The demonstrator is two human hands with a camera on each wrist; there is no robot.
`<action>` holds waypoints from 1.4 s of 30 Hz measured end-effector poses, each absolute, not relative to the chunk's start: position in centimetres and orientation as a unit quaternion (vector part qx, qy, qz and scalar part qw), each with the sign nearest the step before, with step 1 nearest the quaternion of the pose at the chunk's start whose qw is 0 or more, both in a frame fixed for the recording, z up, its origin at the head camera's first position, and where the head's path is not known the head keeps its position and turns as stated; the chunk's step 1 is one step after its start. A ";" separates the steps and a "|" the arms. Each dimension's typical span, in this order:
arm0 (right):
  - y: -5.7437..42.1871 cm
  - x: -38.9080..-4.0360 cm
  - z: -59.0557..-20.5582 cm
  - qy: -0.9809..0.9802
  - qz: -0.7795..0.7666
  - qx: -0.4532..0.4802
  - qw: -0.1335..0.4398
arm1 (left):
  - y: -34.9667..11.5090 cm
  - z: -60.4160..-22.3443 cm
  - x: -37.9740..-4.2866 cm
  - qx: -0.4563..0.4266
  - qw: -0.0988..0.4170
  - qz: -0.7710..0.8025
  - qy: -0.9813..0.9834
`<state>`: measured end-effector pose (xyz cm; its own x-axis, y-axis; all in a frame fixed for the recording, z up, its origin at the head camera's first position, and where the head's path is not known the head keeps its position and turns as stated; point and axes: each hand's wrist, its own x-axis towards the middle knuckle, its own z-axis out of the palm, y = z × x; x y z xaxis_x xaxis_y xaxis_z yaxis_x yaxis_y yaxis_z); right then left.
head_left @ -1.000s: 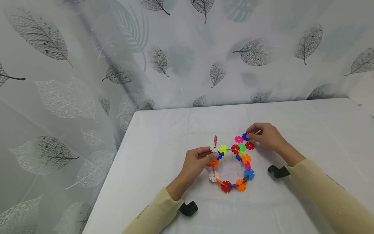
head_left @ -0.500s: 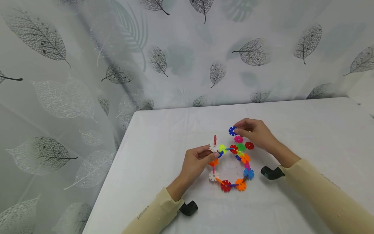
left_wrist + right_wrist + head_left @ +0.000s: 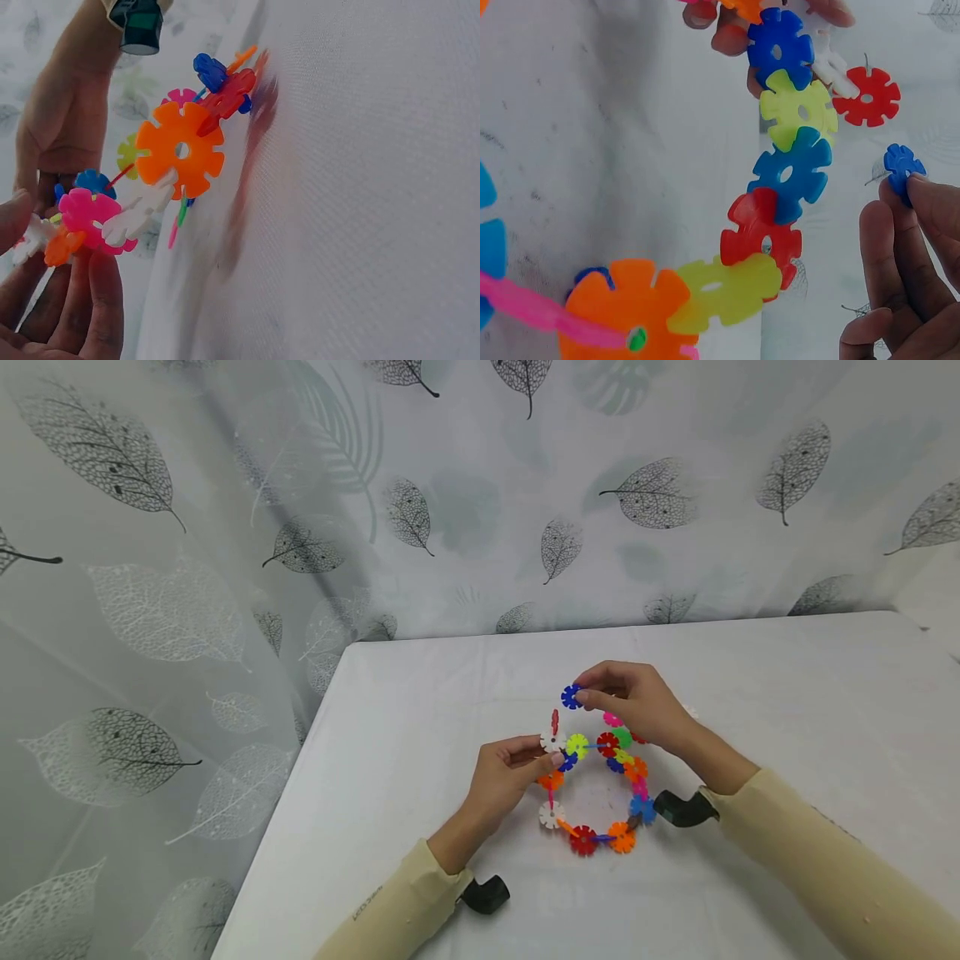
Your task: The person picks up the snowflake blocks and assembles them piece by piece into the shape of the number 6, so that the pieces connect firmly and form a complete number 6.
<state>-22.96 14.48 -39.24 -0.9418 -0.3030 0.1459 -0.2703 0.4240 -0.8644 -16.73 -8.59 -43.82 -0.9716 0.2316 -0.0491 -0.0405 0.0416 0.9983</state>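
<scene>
My left hand [image 3: 510,777] grips a ring of joined plastic snowflake discs, pinching it near a white disc [image 3: 552,741] and a dark blue one at its upper left. A red disc [image 3: 868,97], edge-on in the head view, sticks up from that white disc. Between thumb and fingertips my right hand [image 3: 633,700] pinches a single blue snowflake disc [image 3: 572,697]. This blue disc is just right of and above the red one, apart from it. In the left wrist view an orange disc [image 3: 180,150] of the ring hangs in front of the white cloth.
Behind the ring lie a pink disc [image 3: 612,719] and a green disc [image 3: 622,737], partly covered by my right hand. A white cloth covers the table [image 3: 420,693]. A leaf-patterned curtain [image 3: 465,527] hangs behind. Dark curved pieces [image 3: 486,894] jut from both wrists.
My right hand has lifted the blue disc from beside the pink disc and carried it left, towards the red disc on the ring. The left hand stays in place with the ring.
</scene>
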 end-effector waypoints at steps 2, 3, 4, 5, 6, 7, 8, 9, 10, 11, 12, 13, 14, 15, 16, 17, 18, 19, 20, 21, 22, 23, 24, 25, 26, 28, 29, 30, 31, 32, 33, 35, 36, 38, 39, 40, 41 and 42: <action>14.3 -22.9 -39.1 0.840 -0.515 -0.171 0.016 | -8.6 -43.8 -16.7 0.069 0.099 0.689 0.715; 14.2 -22.8 -39.1 0.838 -0.518 -0.171 0.017 | -8.6 -43.9 -16.7 0.069 0.100 0.689 0.714; 14.2 -22.8 -39.1 0.837 -0.520 -0.170 0.017 | -8.6 -43.8 -16.7 0.070 0.100 0.690 0.714; 14.1 -22.8 -39.0 0.836 -0.522 -0.170 0.018 | -8.6 -43.8 -16.6 0.069 0.101 0.691 0.713; 14.1 -22.7 -39.0 0.834 -0.525 -0.170 0.018 | -8.6 -43.8 -16.6 0.069 0.102 0.691 0.712; 14.0 -22.7 -39.0 0.833 -0.526 -0.170 0.019 | -8.6 -43.7 -16.6 0.069 0.102 0.692 0.711; 14.0 -22.7 -39.0 0.832 -0.528 -0.169 0.020 | -8.5 -43.7 -16.6 0.070 0.102 0.692 0.712; 13.9 -22.6 -38.9 0.830 -0.531 -0.169 0.020 | -8.5 -43.7 -16.6 0.071 0.102 0.691 0.712; 13.9 -22.6 -38.9 0.829 -0.533 -0.169 0.021 | -8.5 -43.7 -16.6 0.071 0.102 0.690 0.713; 13.8 -22.6 -38.9 0.828 -0.534 -0.170 0.022 | -8.5 -43.7 -16.6 0.072 0.101 0.689 0.714; 13.8 -22.5 -38.9 0.826 -0.536 -0.171 0.023 | -8.5 -43.7 -16.6 0.073 0.100 0.688 0.715; 13.8 -22.5 -38.8 0.826 -0.537 -0.171 0.024 | -8.5 -43.7 -16.6 0.074 0.100 0.688 0.715; 13.7 -22.4 -38.8 0.825 -0.537 -0.171 0.024 | -8.5 -43.8 -16.6 0.075 0.099 0.688 0.715; 13.7 -22.4 -38.8 0.826 -0.537 -0.171 0.025 | -8.5 -43.8 -16.6 0.075 0.098 0.689 0.714; 13.7 -22.3 -38.8 0.826 -0.537 -0.171 0.026 | -8.5 -43.8 -16.6 0.075 0.098 0.690 0.713; 13.7 -22.3 -38.8 0.826 -0.536 -0.171 0.026 | -8.5 -43.8 -16.6 0.076 0.097 0.692 0.711; 13.7 -22.2 -38.8 0.827 -0.535 -0.170 0.027 | -8.5 -43.9 -16.6 0.076 0.098 0.694 0.710; 13.7 -22.2 -38.8 0.828 -0.534 -0.170 0.026 | -8.5 -43.9 -16.6 0.076 0.097 0.695 0.708; 13.7 -22.1 -38.8 0.828 -0.533 -0.170 0.026 | -8.5 -43.9 -16.5 0.077 0.097 0.696 0.708; 13.8 -22.1 -38.8 0.829 -0.533 -0.169 0.026 | -8.5 -43.9 -16.5 0.076 0.098 0.696 0.707; 13.8 -22.1 -38.8 0.829 -0.533 -0.169 0.025 | -8.5 -43.9 -16.5 0.077 0.098 0.696 0.707; 13.8 -22.1 -38.8 0.828 -0.533 -0.169 0.024 | -8.5 -43.9 -16.5 0.077 0.098 0.695 0.708; 13.9 -22.0 -38.8 0.828 -0.534 -0.170 0.024 | -8.5 -43.9 -16.5 0.078 0.097 0.694 0.709; 13.9 -22.0 -38.8 0.827 -0.535 -0.170 0.024 | -8.5 -43.9 -16.5 0.080 0.095 0.693 0.710; 13.9 -22.0 -38.8 0.827 -0.536 -0.171 0.024 | -8.5 -43.9 -16.5 0.082 0.094 0.692 0.711; 13.9 -22.0 -38.7 0.825 -0.538 -0.173 0.025 | -8.5 -43.9 -16.5 0.085 0.092 0.688 0.715; 13.9 -22.0 -38.7 0.823 -0.539 -0.174 0.026 | -8.5 -43.9 -16.4 0.087 0.090 0.687 0.716; 13.9 -22.0 -38.7 0.822 -0.541 -0.174 0.027 | -8.5 -43.9 -16.4 0.088 0.088 0.686 0.717; 13.9 -22.0 -38.6 0.822 -0.542 -0.175 0.028 | -8.5 -43.8 -16.4 0.089 0.087 0.684 0.719; 13.9 -22.0 -38.6 0.821 -0.543 -0.175 0.028 | -8.5 -43.8 -16.4 0.089 0.087 0.681 0.721; 13.9 -22.0 -38.6 0.821 -0.543 -0.175 0.028 | -8.5 -43.8 -16.4 0.089 0.086 0.680 0.723; 13.8 -22.0 -38.6 0.821 -0.543 -0.175 0.028 | -8.5 -43.7 -16.4 0.088 0.086 0.678 0.724; 13.8 -22.0 -38.6 0.821 -0.543 -0.176 0.026 | -8.5 -43.7 -16.5 0.087 0.087 0.677 0.726; 13.7 -22.1 -38.7 0.821 -0.542 -0.177 0.025 | -8.6 -43.6 -16.5 0.087 0.087 0.677 0.726; 13.7 -22.1 -38.7 0.821 -0.542 -0.178 0.025 | -8.6 -43.6 -16.5 0.087 0.087 0.677 0.726; 13.7 -22.1 -38.7 0.820 -0.543 -0.178 0.026 | -8.6 -43.6 -16.5 0.089 0.087 0.677 0.725; 13.7 -22.2 -38.7 0.820 -0.544 -0.178 0.028 | -8.5 -43.6 -16.5 0.090 0.086 0.677 0.726; 13.7 -22.2 -38.8 0.819 -0.545 -0.178 0.028 | -8.5 -43.6 -16.5 0.091 0.086 0.676 0.726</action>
